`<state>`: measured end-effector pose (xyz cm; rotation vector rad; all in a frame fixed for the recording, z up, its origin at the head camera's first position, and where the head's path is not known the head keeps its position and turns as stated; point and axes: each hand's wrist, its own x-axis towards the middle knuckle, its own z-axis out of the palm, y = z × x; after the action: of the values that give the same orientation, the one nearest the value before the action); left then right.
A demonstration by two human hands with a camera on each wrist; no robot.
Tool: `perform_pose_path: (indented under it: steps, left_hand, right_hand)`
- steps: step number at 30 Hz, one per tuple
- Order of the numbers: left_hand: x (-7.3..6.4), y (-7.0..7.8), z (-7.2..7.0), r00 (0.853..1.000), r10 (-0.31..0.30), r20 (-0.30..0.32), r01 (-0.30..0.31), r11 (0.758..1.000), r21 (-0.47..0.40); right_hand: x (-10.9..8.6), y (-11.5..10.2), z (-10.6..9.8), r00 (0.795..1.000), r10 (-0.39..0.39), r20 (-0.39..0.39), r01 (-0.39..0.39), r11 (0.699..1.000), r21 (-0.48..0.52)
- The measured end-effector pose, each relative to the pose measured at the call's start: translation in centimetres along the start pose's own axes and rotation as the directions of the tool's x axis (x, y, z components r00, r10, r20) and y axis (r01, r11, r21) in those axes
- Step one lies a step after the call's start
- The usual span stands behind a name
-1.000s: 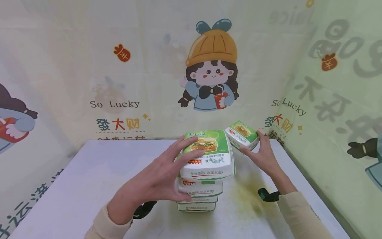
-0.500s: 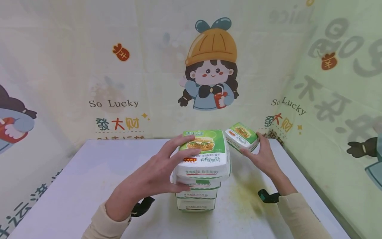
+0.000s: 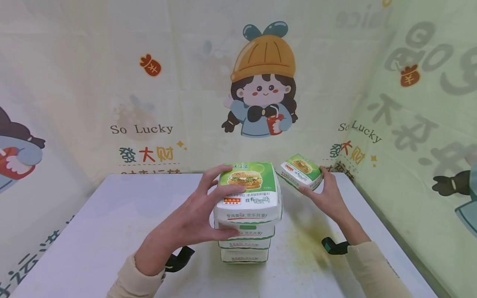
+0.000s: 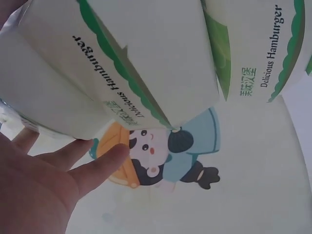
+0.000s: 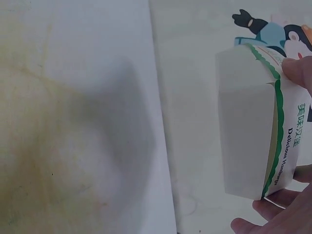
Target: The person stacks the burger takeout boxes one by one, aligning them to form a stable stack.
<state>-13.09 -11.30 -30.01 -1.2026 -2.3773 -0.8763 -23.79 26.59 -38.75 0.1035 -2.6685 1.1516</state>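
In the head view, a stack of green-and-white paper hamburger boxes (image 3: pixel 244 254) stands mid-table. My left hand (image 3: pixel 186 217) holds the top hamburger box (image 3: pixel 258 180); two fingers lie over its lid and the thumb sits lower, against the box beneath. This top box lines up roughly with the stack. Seen from the left wrist, several fingers (image 4: pixel 100 170) spread along the box sides (image 4: pixel 146 53). Off to the right, my right hand (image 3: pixel 331 196) grips another hamburger box (image 3: pixel 303 167) by its right side, tilted and raised. Its plain white underside (image 5: pixel 246 131) faces the right wrist camera.
The white table (image 3: pixel 149 198) has a yellowish stain (image 3: pixel 309 242) right of the stack. A printed cloth backdrop (image 3: pixel 193 103) hangs behind the table and along both sides. Black straps (image 3: pixel 335 245) hang at both wrists.
My left hand has shifted the top box leftward, from jutting out to the right to sitting nearly over the stack. The box in my right hand has barely moved.
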Motion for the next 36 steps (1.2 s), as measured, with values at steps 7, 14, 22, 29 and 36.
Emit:
perform_pose_path:
  steps: [7,14,22,29,36]
  left_hand:
    - [-0.05,-0.01,-0.31,0.998,-0.018,0.068,0.017,1.0,0.012]
    - [0.22,-0.13,-0.72,0.993,-0.01,0.118,0.014,0.999,-0.034]
    - [0.22,-0.09,-1.01,0.994,-0.046,0.101,0.054,0.996,-0.073]
    - [0.14,-0.21,-0.86,0.996,-0.08,0.048,0.085,0.989,-0.12]
    - [-0.08,-0.25,-0.71,0.994,-0.109,0.016,0.11,0.986,-0.121]
  right_hand:
    - [-0.07,0.0,0.03,1.0,0.005,0.003,-0.005,1.0,-0.002]
    - [-0.13,0.05,0.08,1.0,0.01,0.008,-0.01,1.0,0.0]
    - [-0.12,0.07,0.09,1.0,0.006,0.01,-0.006,1.0,0.009]
    - [-0.16,0.13,0.08,1.0,0.011,0.016,-0.011,1.0,0.0]
    - [-0.28,0.18,-0.04,1.0,0.006,0.015,-0.006,1.0,-0.003]
